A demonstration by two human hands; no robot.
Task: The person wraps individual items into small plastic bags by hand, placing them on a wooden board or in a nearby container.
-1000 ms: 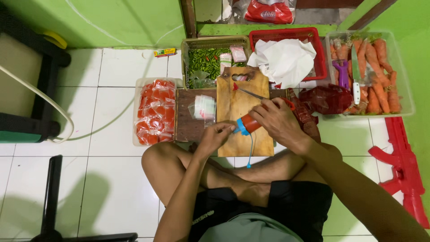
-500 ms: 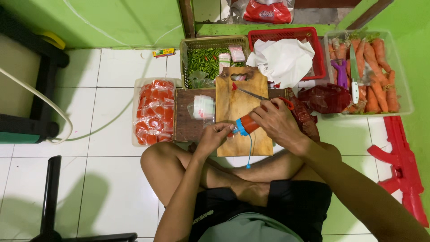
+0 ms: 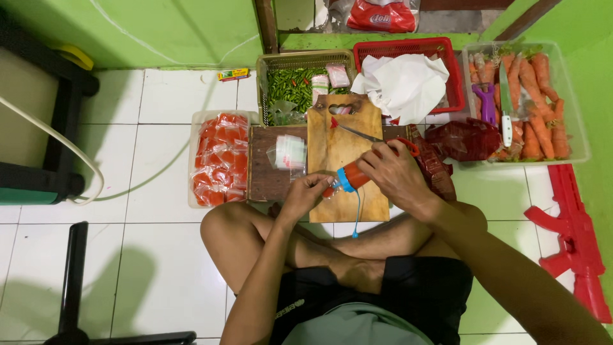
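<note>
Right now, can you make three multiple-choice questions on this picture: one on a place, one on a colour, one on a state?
1. Where is the tray of carrots?
A. far right of the floor
B. on the black chair
C. on the cutting board

2. What colour is the basket with the white paper?
A. blue
B. red
C. yellow

3. What is the right hand doing?
A. resting open on the knee
B. gripping an orange bottle with a blue end
C. holding a carrot

Answers: 1 A, the tray lies beside the red toy. 2 B, its rim is red. 3 B, the fingers wrap the bottle while the left hand pinches at its blue end.
</note>
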